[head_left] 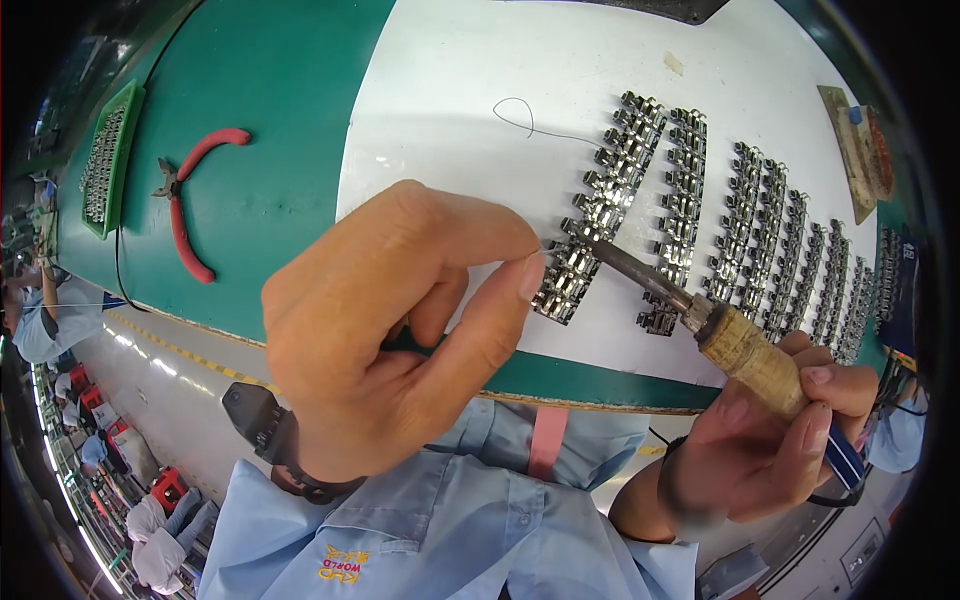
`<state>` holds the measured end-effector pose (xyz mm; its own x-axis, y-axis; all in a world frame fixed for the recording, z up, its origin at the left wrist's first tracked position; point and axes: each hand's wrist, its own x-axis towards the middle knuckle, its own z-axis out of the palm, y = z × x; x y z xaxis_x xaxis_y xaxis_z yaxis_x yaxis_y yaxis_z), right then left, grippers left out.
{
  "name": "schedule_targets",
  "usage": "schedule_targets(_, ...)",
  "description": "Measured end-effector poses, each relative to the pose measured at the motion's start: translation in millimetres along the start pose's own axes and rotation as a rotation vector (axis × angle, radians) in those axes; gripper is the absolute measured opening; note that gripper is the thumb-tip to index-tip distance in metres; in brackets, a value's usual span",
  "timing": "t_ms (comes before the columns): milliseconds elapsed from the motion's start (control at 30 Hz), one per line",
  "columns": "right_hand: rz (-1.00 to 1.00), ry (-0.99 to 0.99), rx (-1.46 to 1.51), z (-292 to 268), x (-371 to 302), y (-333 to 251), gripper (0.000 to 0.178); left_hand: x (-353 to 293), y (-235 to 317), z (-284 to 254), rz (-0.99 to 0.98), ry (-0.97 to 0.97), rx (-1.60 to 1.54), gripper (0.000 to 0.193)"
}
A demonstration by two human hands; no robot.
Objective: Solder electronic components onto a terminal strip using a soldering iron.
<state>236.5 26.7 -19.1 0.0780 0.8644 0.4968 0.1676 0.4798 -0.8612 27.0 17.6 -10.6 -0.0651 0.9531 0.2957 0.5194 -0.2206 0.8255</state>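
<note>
My left hand (400, 330) is closed in a pinch, thumb against forefinger, on a thin strand of solder wire (546, 249). The strand points at the nearest row of small shiny metal parts (622, 170). In my right hand (790, 440) is a soldering iron (755, 360), gripped by its worn, tan-wrapped handle. The iron's dark tip touches or hovers just over that same row; which one I cannot tell. Another row of metal parts (684, 190) stands just right of it, with a short loose piece (656, 315) below, near the iron's shaft.
Several more rows of metal parts (740, 220) cover the white sheet (430, 120) to the right. Red-handled cutters (178, 215) and a green tray (126, 160) of parts lie leftward on the green mat. A looped thin wire (516, 112) lies farther back. A wooden block (850, 150) stands far right.
</note>
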Motion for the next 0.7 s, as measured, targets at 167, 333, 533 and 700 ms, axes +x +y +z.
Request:
schedule_targets(167,-0.034,0.025,0.054,-2,-2,0,0.022,-4,5,-2,-0.078,0.016,-0.033,0.01)
schedule_targets(333,-0.057,0.022,0.09,-4,-4,0,0.024,-8,5,-5,-0.094,0.015,-0.002,0.007)
schedule_targets(533,-0.07,0.04,0.053,-4,-4,0,0.024,-11,4,-5,-0.104,0.066,-0.051,0.007)
schedule_targets(700,-0.031,0.049,0.033,1,-3,-5,0.024,-10,5,-4,-0.113,0.029,0.007,0.009)
